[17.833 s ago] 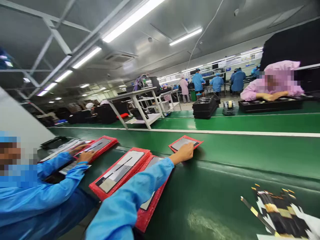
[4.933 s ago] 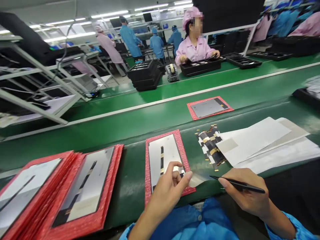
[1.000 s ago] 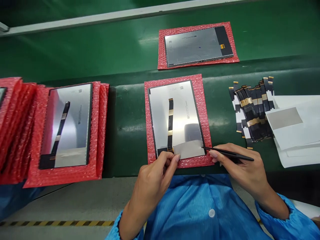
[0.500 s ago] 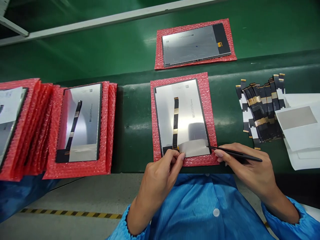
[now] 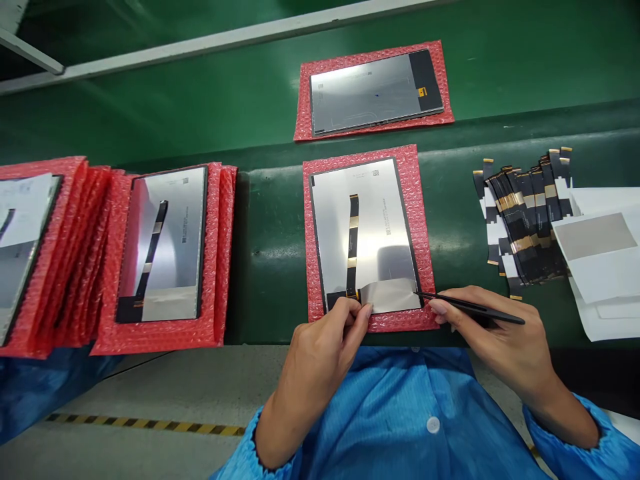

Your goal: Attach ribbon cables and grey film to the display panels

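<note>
In front of me a display panel (image 5: 330, 220) lies face down on a red bubble-wrap bag (image 5: 425, 267). A dark flex cable (image 5: 353, 240) with gold bands runs along its silver back. Near the panel's bottom edge is a grey adhesive sheet (image 5: 387, 298), slightly bowed. My left hand (image 5: 320, 360) pinches the sheet's lower left corner between thumb and forefinger. My right hand (image 5: 493, 333) is closed around black tweezers (image 5: 475, 309), whose tips meet the sheet's right end. Whether the sheet's underside touches the panel all along, I cannot tell.
Another panel (image 5: 365, 100) on red bubble wrap lies farther back. At left are stacked red bags (image 5: 80, 267) and a panel with a cable (image 5: 173, 247). Several flex cables (image 5: 530, 220) are piled at right, beside white backing sheets (image 5: 600, 280) bearing a grey piece. A blue sleeve (image 5: 45, 387) shows lower left.
The far panel and its bubble wrap have shifted left. The bags and panel at left appear slightly farther right. Both my hands hold nearly the same position on the sheet.
</note>
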Motion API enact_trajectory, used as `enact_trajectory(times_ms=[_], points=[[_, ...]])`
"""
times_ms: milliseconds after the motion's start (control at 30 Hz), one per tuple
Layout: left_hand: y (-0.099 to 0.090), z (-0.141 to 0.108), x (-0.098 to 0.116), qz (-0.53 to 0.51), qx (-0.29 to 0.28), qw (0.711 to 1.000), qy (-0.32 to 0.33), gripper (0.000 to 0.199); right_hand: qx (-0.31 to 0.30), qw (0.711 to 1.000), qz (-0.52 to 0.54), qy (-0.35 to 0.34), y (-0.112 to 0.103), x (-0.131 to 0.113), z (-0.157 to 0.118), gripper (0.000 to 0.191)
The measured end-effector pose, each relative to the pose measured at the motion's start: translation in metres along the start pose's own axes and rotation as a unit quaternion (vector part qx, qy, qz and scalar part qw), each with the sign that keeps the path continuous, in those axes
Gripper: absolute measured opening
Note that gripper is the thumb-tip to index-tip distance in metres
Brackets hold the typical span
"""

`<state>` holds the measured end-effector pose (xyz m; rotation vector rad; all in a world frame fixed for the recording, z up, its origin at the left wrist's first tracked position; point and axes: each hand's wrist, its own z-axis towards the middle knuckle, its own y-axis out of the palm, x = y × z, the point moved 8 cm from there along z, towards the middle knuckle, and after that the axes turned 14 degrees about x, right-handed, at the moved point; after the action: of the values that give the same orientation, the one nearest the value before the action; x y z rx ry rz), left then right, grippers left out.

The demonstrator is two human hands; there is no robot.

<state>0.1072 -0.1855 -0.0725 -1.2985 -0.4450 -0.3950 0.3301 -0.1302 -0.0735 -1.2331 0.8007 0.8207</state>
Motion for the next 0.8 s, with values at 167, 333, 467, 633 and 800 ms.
enact_trajectory(times_ms=[167,333,467,633,800], points=[[0.000,-0.001,0.000,0.026,-0.002,1.000,0.006,0.028,-0.009,1.000,0.006,0.008,0.002,0.001,0.000,0.008],[0.001,0.000,0.001,0.031,-0.011,0.999,0.003,0.030,-0.005,1.000,0.001,0.014,0.001,0.000,0.001,0.005],[0.000,0.001,0.002,0.030,-0.010,0.999,0.003,0.030,-0.005,1.000,-0.008,0.019,0.002,0.002,0.000,0.004],[-0.001,0.001,0.002,0.039,-0.010,0.999,0.005,0.031,0.021,0.998,0.006,0.055,-0.002,0.011,-0.002,0.007],[0.000,0.000,0.002,0.054,-0.003,0.998,0.015,0.032,0.013,0.996,0.053,0.077,-0.004,0.009,-0.003,0.029]])
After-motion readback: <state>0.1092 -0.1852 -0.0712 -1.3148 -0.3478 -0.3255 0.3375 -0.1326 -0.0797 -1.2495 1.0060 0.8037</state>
